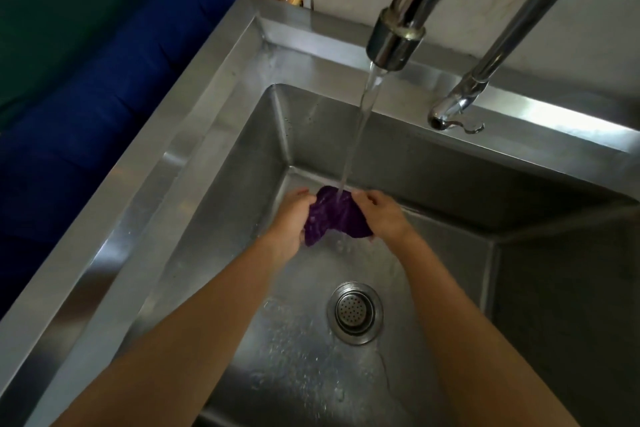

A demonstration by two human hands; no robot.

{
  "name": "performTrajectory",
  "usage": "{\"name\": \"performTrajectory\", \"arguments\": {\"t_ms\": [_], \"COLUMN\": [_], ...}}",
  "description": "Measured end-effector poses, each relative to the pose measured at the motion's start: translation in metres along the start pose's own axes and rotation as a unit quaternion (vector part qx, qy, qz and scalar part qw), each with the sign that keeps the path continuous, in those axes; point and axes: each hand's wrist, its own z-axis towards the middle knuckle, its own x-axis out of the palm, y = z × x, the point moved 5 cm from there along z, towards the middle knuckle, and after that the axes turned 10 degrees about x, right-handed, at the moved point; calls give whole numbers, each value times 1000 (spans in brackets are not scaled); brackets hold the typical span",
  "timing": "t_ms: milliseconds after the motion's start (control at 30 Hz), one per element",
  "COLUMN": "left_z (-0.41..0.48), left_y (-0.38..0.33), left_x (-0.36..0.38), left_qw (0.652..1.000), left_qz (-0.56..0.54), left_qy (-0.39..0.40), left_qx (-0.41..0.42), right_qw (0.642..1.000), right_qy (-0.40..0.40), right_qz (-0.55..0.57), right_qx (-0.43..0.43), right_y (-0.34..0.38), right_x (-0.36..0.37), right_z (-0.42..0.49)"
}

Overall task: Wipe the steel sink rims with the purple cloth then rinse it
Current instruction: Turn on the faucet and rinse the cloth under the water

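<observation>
The purple cloth [330, 217] is bunched between the left hand [289, 222] and the right hand [382, 217], each grip pinching one edge, directly under the stream [356, 135] from the faucet [396, 42]. Splashing onto the wiped sink rim [194, 135] is likely if the cloth is held taut, and a loosened grip could let it be dropped toward the drain [355, 312] nearer the body.

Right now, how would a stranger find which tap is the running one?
Start at the steel sink. Two chrome spouts hang over its far rim. The running tap is the thicker, left one; its stream falls onto the purple cloth, while the thin tap beside it is dry.
</observation>
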Motion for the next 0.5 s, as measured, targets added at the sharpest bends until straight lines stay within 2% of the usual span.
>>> {"name": "performTrajectory", "arguments": {"t_ms": [100, 200, 267, 333, 400, 500], "left_z": [-6, -5, -9, -10, -10, -4], "left_y": [8, 13, 9, 7, 3, -3], "left_x": [-6, -2, 5, 12, 18, 23], "left_qw": [993, 975, 968, 966, 972, 988], "left_qz": [-82, -108, -86, -48, -37, -89], "left_qy": [57, 136, 182, 207, 190, 102], "left_qx": [-68, -136, -152, -146, -130, -69], "right_qw": [997, 992, 982, 977, 985, 997], "right_qy": [38, 65, 86, 93, 64, 6], "right_qz": [62, 13, -32, -34, 14, 44], "right_qx": [-24, -107, -167, -190, -157, -69], "right_y": [6, 24, 38, 46, 41, 23], "right_x": [-1, 1, 7, 13, 13, 16], "right_z": [-3, -12, -25, -33, -30, -22]}}
